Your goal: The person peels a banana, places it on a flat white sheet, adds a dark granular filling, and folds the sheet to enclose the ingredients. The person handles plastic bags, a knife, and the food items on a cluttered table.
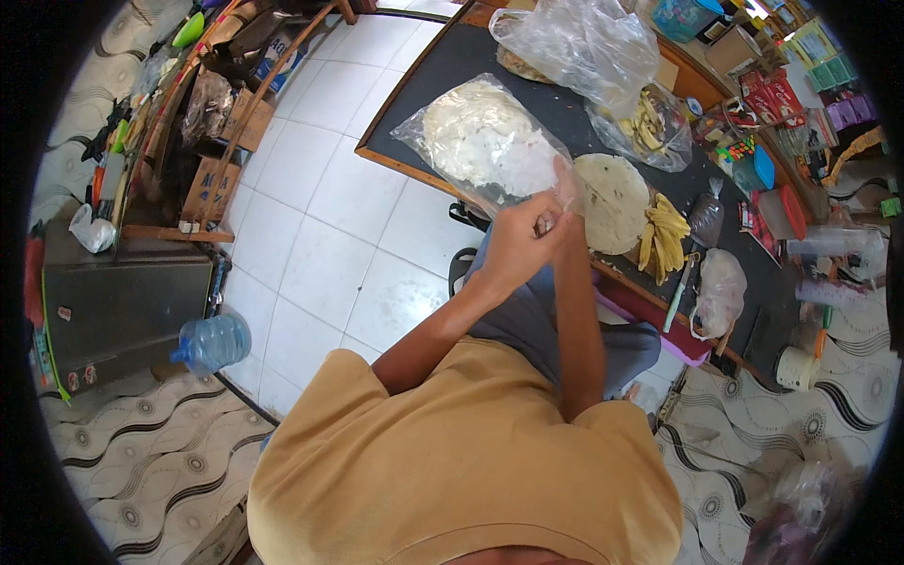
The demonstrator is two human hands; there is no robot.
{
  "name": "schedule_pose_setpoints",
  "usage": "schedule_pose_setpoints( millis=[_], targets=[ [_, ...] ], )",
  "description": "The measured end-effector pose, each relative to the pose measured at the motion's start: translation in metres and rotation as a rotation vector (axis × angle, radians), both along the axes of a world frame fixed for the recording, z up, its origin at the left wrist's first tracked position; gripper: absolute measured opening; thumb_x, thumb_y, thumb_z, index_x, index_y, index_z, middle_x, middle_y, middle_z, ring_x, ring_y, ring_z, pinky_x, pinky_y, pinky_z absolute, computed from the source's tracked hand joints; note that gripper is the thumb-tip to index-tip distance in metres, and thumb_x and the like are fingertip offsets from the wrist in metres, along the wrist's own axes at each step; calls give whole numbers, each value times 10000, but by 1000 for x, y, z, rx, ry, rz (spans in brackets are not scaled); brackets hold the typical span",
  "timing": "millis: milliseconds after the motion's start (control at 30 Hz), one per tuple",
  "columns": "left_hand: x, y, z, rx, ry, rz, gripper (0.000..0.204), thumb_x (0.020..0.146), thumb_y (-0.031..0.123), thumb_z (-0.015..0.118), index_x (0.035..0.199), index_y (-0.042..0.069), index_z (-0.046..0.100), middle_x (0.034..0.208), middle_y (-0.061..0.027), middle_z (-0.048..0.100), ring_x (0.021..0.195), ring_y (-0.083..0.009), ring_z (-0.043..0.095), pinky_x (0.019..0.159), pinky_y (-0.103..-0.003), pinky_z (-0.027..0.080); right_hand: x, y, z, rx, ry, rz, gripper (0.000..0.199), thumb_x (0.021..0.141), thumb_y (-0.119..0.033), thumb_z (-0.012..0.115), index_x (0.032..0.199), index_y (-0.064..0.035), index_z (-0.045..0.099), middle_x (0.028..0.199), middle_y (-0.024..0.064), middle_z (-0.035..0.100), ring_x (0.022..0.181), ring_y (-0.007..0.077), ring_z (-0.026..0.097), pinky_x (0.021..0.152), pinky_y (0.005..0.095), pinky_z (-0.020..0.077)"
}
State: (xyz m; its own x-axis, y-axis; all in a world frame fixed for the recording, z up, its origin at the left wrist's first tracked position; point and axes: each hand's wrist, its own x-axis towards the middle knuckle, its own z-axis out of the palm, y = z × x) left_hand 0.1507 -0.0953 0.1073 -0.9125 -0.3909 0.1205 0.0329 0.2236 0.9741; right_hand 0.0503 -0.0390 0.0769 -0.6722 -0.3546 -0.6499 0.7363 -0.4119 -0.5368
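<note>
The plastic bag [485, 141] lies on the tabletop [424, 85], ahead and left of our hands, its long axis slanting toward them. Our left hand [525, 234] curls closed on its near end; our right [566, 193], touching alongside, sits partly behind film, grip unclear, forearm nearly straight.

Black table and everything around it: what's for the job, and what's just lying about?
Probably in use:
clear plastic bag of round pale sheets, at left hand and right hand
round pale sheet beside it
yellow banana-like strips

Probably just lying about:
bluish transparent plastic jug
small white plastic bag
</note>
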Motion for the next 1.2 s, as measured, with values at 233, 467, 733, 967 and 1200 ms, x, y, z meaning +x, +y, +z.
schedule_pose_setpoints(
  millis=[233, 467, 733, 967, 1200],
  targets=[
    [-8, -15, 2, 15, 102, 86, 163, 883, 140, 696, 804, 19, 619, 665, 22, 590, 604, -16, 479, 526, -209, 370, 5, 36, -51, 52, 674, -76, 367, 999, -184, 498, 1286, 44, 498, 1186, 169, 608, 1067, 272, 615, 898, 379, 528],
    [-33, -54, 18, -47, 184, 219, 150, 885, 87, 695, 784, 36, 598, 670, 51, 526, 620, -8, 445, 536, -192, 354, 27, 76, 65, -331, 444, -241, 351, 994, -156, 509, 1270, 61, 505, 1288, 184, 586, 1197, 288, 576, 1029, 425, 474],
    [-53, -100, 41, -93, 40, 119, 165, 844, 128, 696, 780, 10, 599, 645, 18, 537, 603, -53, 487, 545, -225, 397, 14, 122, 140, -257, 609, -315, 381, 1005, -224, 477, 1271, 47, 517, 1280, 156, 601, 1195, 270, 573, 1054, 417, 420],
    [-40, -94, 57, -76, -48, -61, 153, 830, 113, 705, 769, 31, 592, 637, 22, 536, 600, -59, 510, 570, -223, 424, -10, 152, 171, -307, 739, -394, 393, 1011, -125, 425, 1331, 103, 429, 1378, 200, 513, 1280, 314, 498, 1117, 442, 355],
    [-28, -90, 30, -27, -135, -297, 617, 713, 364, 840, 1183, 43, 600, 1078, -124, 623, 1012, -194, 585, 827, -322, 470, -13, 165, 184, -378, 761, -480, 407, 995, -79, 462, 1341, 117, 381, 1409, 243, 456, 1327, 342, 439, 1135, 467, 339]
  ],
)
